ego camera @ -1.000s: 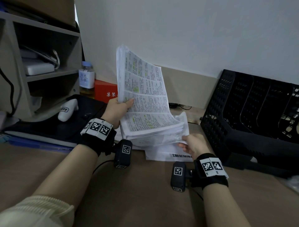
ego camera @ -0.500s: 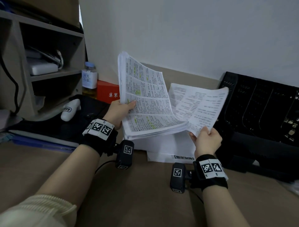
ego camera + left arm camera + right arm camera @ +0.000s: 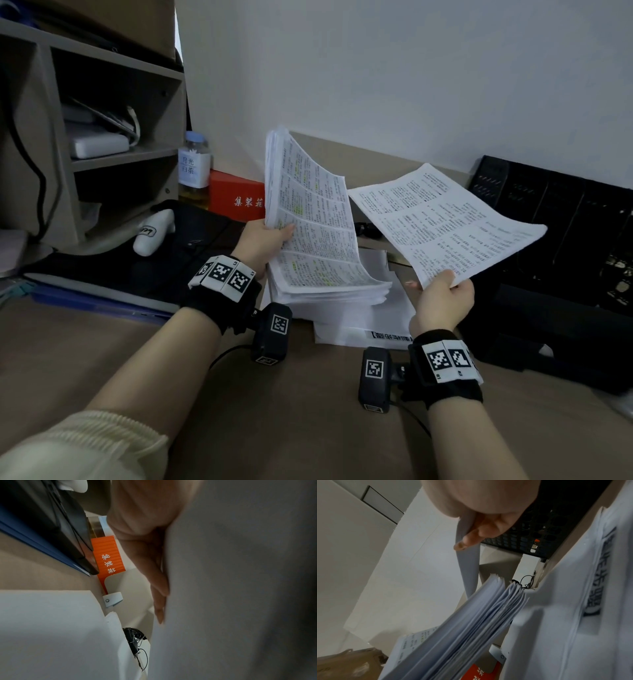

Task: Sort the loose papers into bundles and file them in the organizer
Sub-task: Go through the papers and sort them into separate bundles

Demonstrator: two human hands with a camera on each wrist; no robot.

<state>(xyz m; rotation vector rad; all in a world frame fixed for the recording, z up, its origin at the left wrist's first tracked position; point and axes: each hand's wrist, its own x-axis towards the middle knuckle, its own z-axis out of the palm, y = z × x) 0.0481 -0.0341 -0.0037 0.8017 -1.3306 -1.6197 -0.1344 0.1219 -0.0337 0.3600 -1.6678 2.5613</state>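
My left hand (image 3: 265, 240) grips the left edge of a thick stack of printed papers (image 3: 315, 222), tilted up off a lower white pile (image 3: 376, 318) on the desk. In the left wrist view its fingers (image 3: 154, 574) lie flat against the stack's back (image 3: 240, 588). My right hand (image 3: 442, 294) pinches the near corner of a thin printed bundle (image 3: 445, 222) and holds it in the air, between the stack and the black mesh organizer (image 3: 565, 240). The right wrist view shows the fingers (image 3: 481, 531) on that bundle (image 3: 419, 561) above the fanned stack edges (image 3: 479, 615).
A wooden shelf unit (image 3: 102, 137) stands at the left, with a bottle (image 3: 194, 168), a red box (image 3: 236, 198) and a white device (image 3: 154, 231) on dark folders (image 3: 120, 274) beside it. Brown desk surface (image 3: 274, 428) lies in front.
My right hand pulled a thin bundle out from the stack's right side and lifted it up and to the right, toward the organizer. The left hand kept its hold on the tilted stack.
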